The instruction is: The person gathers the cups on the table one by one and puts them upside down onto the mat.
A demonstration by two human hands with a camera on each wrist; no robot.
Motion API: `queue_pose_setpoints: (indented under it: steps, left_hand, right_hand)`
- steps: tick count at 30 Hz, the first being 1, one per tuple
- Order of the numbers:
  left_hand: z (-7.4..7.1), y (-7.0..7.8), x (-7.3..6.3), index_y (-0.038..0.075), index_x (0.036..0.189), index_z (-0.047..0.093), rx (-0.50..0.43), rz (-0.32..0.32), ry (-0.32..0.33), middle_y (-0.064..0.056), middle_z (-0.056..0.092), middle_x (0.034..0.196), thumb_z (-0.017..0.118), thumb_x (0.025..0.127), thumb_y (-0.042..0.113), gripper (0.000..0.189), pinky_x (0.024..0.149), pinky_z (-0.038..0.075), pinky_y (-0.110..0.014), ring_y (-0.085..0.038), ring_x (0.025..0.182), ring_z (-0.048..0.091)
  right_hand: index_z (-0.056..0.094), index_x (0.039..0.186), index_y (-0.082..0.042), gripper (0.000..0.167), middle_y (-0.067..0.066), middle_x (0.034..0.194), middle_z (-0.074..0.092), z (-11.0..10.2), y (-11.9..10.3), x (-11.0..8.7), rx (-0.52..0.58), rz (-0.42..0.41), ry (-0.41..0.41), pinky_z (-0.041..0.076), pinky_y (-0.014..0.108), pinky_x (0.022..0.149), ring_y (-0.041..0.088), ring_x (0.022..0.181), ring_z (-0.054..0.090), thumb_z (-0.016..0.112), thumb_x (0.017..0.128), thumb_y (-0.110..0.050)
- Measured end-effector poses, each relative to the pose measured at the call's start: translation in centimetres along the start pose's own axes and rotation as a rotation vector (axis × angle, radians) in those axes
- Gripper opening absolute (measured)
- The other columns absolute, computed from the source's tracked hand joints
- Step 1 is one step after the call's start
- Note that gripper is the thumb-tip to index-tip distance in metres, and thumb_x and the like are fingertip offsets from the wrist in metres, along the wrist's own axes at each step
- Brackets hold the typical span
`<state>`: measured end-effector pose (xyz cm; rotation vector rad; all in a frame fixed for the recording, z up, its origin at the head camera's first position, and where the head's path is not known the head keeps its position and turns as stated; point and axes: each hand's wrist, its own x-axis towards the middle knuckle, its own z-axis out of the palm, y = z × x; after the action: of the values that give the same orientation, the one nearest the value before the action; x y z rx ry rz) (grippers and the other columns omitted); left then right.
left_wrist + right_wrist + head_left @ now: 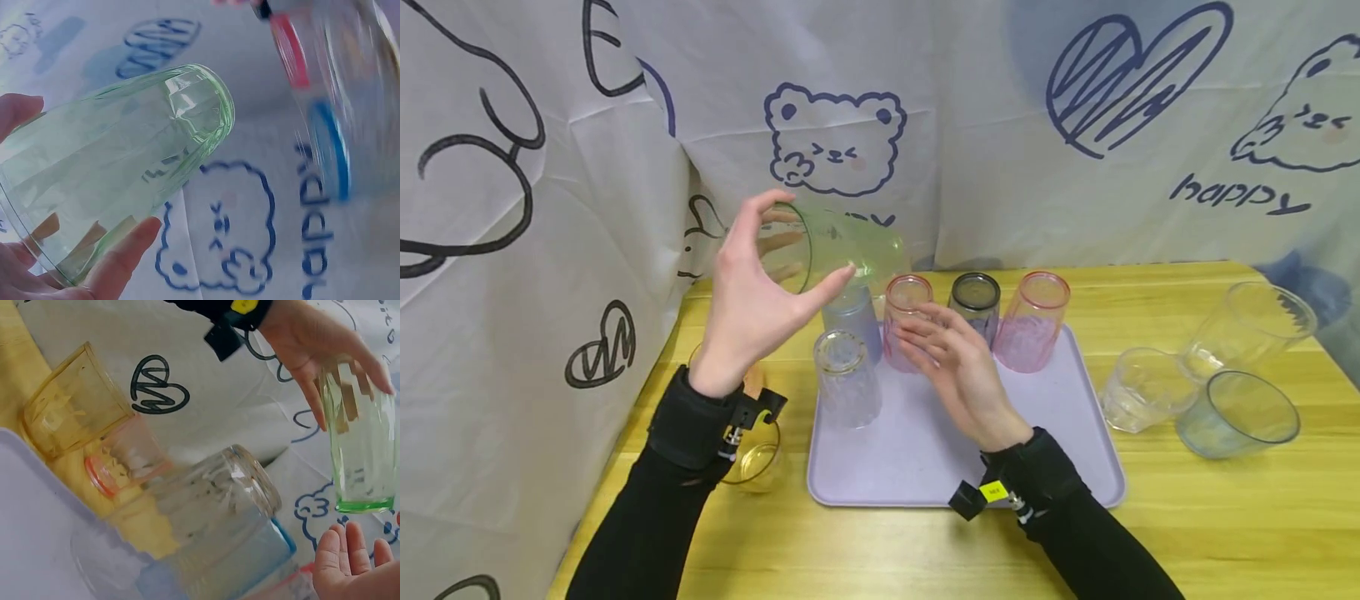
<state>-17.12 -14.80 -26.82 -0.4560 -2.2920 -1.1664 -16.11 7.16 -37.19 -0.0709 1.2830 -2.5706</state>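
Note:
My left hand grips a green glass around its rim end, thumb on one side and fingers on the other. The glass is raised above the back left of the lilac tray, tilted with its base to the right. In the right wrist view, my right hand has its fingers extended just below the green base, holding nothing. Upside down on the tray stand a clear glass, a blue glass, a pink glass, a dark grey glass and another pink glass.
Left of the tray stand a yellow glass and a small pinkish glass, partly hidden by my left wrist. To the right are a short clear glass, a tall clear glass and a bluish glass. A drawn-on cloth hangs behind.

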Motion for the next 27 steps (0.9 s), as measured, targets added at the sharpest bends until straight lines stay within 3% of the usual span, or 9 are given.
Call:
queue_pose_setpoints:
  steps: [5,9,13,17,24,27]
  left_hand:
    - [1.9,1.3,-2.1,0.009,0.142,0.044,-0.119,-0.04,-0.013,-0.01,0.052,0.141,0.088,0.075,0.021,0.082,0.093,0.06,-0.041,-0.025,0.12,0.061]
    - [4.0,1.8,-3.4,0.008,0.141,0.044,-0.235,-0.069,0.006,-0.01,0.053,0.139,0.088,0.074,0.017,0.081,0.09,0.061,-0.042,-0.027,0.12,0.062]
    - [6.2,1.6,-4.4,0.004,0.14,0.043,-0.283,-0.027,0.045,-0.014,0.053,0.137,0.086,0.075,0.017,0.08,0.099,0.057,-0.038,-0.027,0.123,0.06]
    - [8.0,1.2,-5.0,0.002,0.14,0.043,-0.297,0.02,0.086,-0.018,0.054,0.136,0.085,0.076,0.019,0.078,0.111,0.045,-0.039,-0.025,0.127,0.055]
    - [10.0,0.7,-6.2,0.003,0.14,0.043,-0.317,0.04,0.11,-0.011,0.058,0.136,0.085,0.074,0.022,0.08,0.109,0.045,-0.04,-0.024,0.125,0.057]
    - [11.0,0.6,-6.5,0.0,0.138,0.044,-0.345,0.073,0.098,-0.014,0.06,0.134,0.087,0.072,0.02,0.081,0.108,0.047,-0.039,-0.025,0.125,0.058]
  right_hand:
    - [0.047,0.126,-0.015,0.023,0.003,0.117,0.065,-1.5,-0.3,-0.9,0.031,0.009,-0.029,0.048,0.032,0.112,0.017,0.117,0.061,0.037,0.105,-0.018]
    - [0.048,0.127,-0.016,0.028,0.002,0.123,0.064,-2.4,-0.4,-1.6,0.082,0.022,-0.068,0.046,0.032,0.113,0.017,0.121,0.059,0.037,0.108,-0.034]
    - [0.042,0.131,-0.017,0.038,0.002,0.129,0.059,-2.9,-0.5,-2.2,0.135,0.045,-0.095,0.042,0.034,0.118,0.018,0.127,0.056,0.037,0.107,-0.046]
    - [0.037,0.137,-0.018,0.05,0.003,0.132,0.056,-3.1,-0.6,-2.4,0.196,0.041,-0.123,0.039,0.034,0.12,0.017,0.128,0.055,0.038,0.103,-0.055]
    - [0.036,0.145,-0.016,0.066,0.001,0.137,0.053,-3.3,-0.6,-2.5,0.267,0.03,-0.159,0.043,0.031,0.115,0.014,0.128,0.053,0.05,0.097,-0.06]
    - [0.039,0.141,-0.019,0.06,-0.001,0.133,0.053,-3.4,-0.7,-2.6,0.294,0.023,-0.142,0.046,0.027,0.107,0.012,0.122,0.054,0.05,0.098,-0.059]
